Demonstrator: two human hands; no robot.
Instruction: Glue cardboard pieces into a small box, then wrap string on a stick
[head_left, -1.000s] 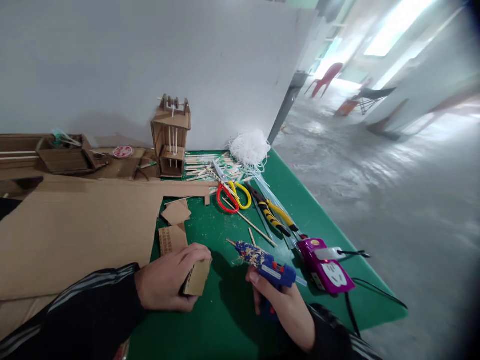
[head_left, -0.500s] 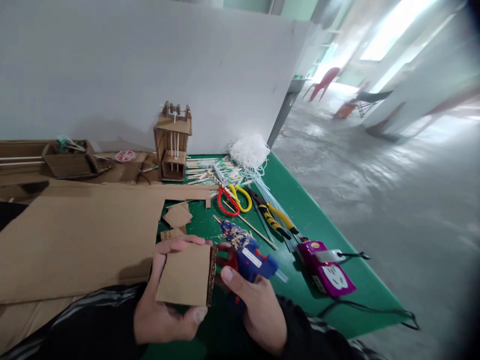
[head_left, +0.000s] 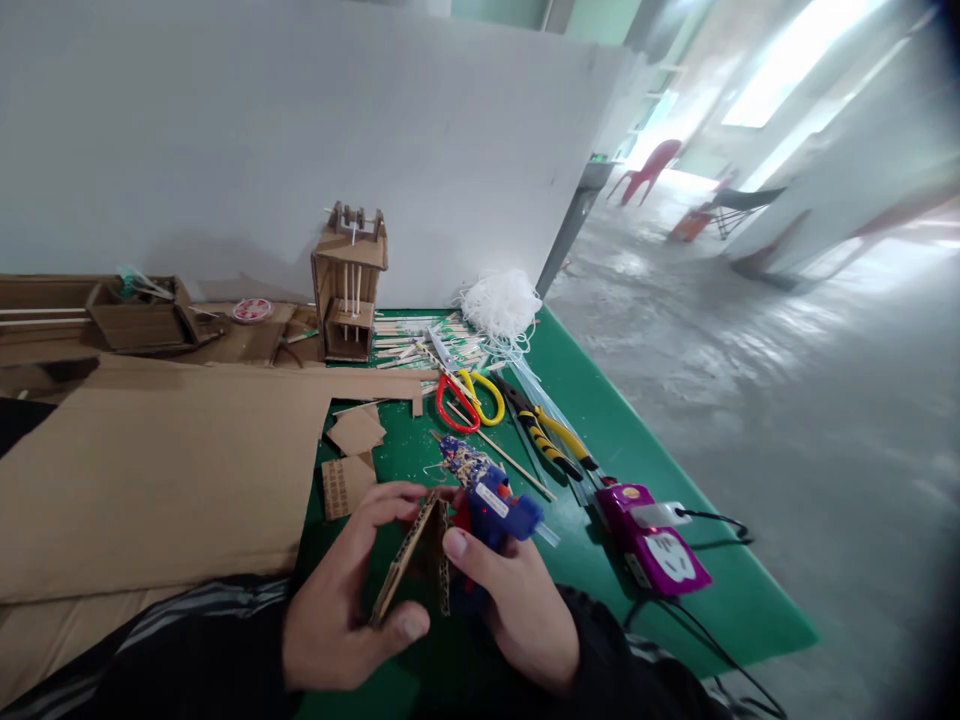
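Observation:
My left hand (head_left: 349,590) grips a small cardboard piece (head_left: 401,565), fingers at its top edge and thumb near its bottom. Two panels show edge-on, joined or touching at the top and spread apart below like a narrow tent. In my right hand (head_left: 521,605) is a blue hot glue gun (head_left: 487,500) with a clear glue stick protruding from its back. Its nozzle points away to the upper left, and its body is crusted with scraps. The right thumb presses on the right-hand panel. Part of the gun's handle is hidden behind that hand.
Beyond the hands lie scissors (head_left: 457,400), pliers (head_left: 551,440) and cut sticks (head_left: 405,340). A purple power strip (head_left: 652,540) with cords sits at right. A cardboard frame (head_left: 346,285) stands by the wall; a large cardboard sheet (head_left: 187,470) covers the left.
The cardboard in my left hand has turned from flat face toward me to edge-on, showing two panels. My right thumb has come onto it, and the glue gun has shifted slightly left.

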